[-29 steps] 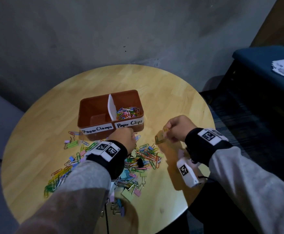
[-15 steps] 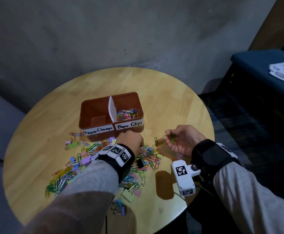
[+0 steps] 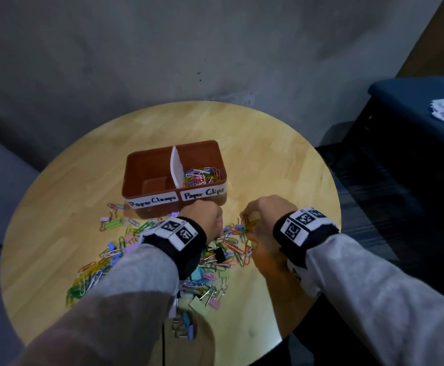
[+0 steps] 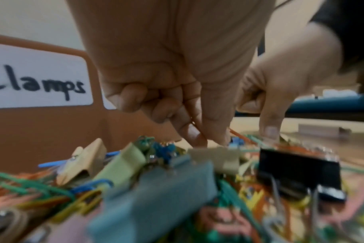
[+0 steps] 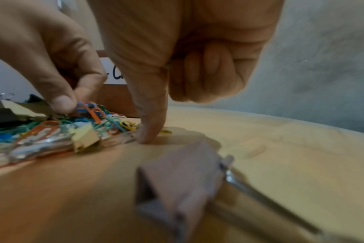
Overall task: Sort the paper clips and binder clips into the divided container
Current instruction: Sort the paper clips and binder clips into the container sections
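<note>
From above, my left hand (image 3: 207, 216) and right hand (image 3: 264, 216) sit knuckles-up over the heap of clips (image 3: 163, 249) on the round bench (image 3: 268, 143), just in front of the divided container (image 3: 174, 178). My left wrist view shows more: left thumb and forefinger pinch an orange paper clip (image 4: 236, 133), other fingers (image 4: 133, 97) curled, with a black binder clip (image 4: 297, 172) close by. My right wrist view shows my right forefinger pressing the bench beside a yellow paper clip (image 5: 165, 131), remaining fingers (image 5: 202, 77) clenched on nothing visible. The "Paper Clips" side holds coloured paper clips (image 3: 202, 177); no clips show in the "Paper Clamps" side (image 3: 149, 178).
</note>
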### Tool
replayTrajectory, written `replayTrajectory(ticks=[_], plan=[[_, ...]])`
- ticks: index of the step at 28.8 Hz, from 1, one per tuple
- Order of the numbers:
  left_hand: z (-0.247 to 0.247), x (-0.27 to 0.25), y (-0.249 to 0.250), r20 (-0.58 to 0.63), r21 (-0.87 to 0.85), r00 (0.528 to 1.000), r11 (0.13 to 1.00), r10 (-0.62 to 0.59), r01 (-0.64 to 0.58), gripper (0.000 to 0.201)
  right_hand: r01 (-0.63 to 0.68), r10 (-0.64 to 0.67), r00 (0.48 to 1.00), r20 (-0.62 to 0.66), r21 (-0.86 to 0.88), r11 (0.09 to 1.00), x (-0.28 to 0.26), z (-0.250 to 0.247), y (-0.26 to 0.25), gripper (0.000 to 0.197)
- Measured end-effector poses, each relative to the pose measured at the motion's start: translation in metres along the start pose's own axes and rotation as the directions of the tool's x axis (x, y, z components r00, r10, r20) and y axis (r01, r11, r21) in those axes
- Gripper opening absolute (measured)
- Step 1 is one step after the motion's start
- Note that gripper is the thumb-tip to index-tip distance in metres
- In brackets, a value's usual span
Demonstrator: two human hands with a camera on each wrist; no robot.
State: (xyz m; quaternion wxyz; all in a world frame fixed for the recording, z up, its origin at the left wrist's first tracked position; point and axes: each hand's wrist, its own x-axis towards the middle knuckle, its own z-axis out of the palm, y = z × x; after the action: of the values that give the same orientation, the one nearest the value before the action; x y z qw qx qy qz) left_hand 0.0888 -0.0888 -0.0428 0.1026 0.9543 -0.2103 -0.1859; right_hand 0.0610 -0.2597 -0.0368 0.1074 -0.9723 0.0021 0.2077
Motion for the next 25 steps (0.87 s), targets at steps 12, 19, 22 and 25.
replayTrajectory(ticks=[12,19,22,25], plan=[[-0.013,-0.04,0.005,0.018,-0.96,0.965,0.265,-0.26,0.09,0.024,0.002,0.022,0.992,0.127,-0.191,0.982,0.0,0.004,-0.008,0.014],[-0.004,-0.066,0.017,0.121,-0.913,0.966,-0.408,-0.23,0.017,0.027,-0.157,0.158,0.986,0.059,0.653,0.741,-0.018,-0.006,0.008,0.018],[-0.002,-0.065,0.022,0.14,-0.889,0.968,-0.457,-0.206,0.032,0.024,-0.132,0.147,0.983,0.113,0.984,0.121,-0.036,-0.004,0.014,0.019],[-0.003,-0.06,0.023,0.17,-0.917,0.968,-0.389,-0.183,0.087,0.016,-0.103,-0.008,0.995,0.103,0.978,-0.183,-0.05,0.0,0.015,0.007]])
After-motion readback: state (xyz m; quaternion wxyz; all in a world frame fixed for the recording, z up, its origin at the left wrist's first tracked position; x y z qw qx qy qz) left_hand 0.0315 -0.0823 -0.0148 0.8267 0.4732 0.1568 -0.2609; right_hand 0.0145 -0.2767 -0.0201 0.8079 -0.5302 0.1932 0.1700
